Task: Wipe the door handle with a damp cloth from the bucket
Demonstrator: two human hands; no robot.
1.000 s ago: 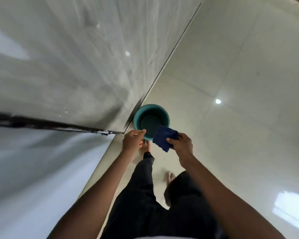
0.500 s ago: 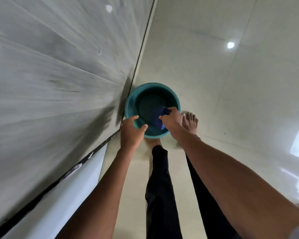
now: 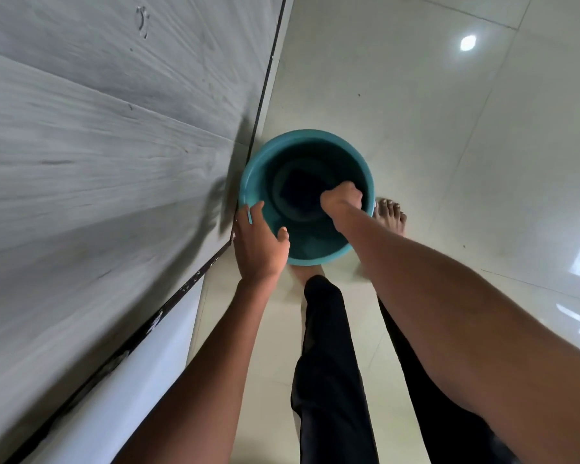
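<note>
A teal bucket (image 3: 315,137) stands on the floor against the foot of the grey wood-grain door (image 3: 98,145). My right hand (image 3: 342,199) is down inside the bucket, fingers curled onto a dark blue cloth (image 3: 300,192) that lies at the bottom. My left hand (image 3: 260,242) rests on the bucket's near-left rim with fingers spread around the edge. The door handle is out of view.
Glossy cream floor tiles (image 3: 449,128) spread to the right. My bare feet (image 3: 390,214) and black trouser legs (image 3: 329,363) stand just behind the bucket. A white wall or frame (image 3: 114,396) runs along the lower left beside the door's dark edge.
My right hand has gone from holding the cloth at the rim to pushing it down to the bucket's bottom. The view has dropped closer to the bucket; my left hand stays on the rim.
</note>
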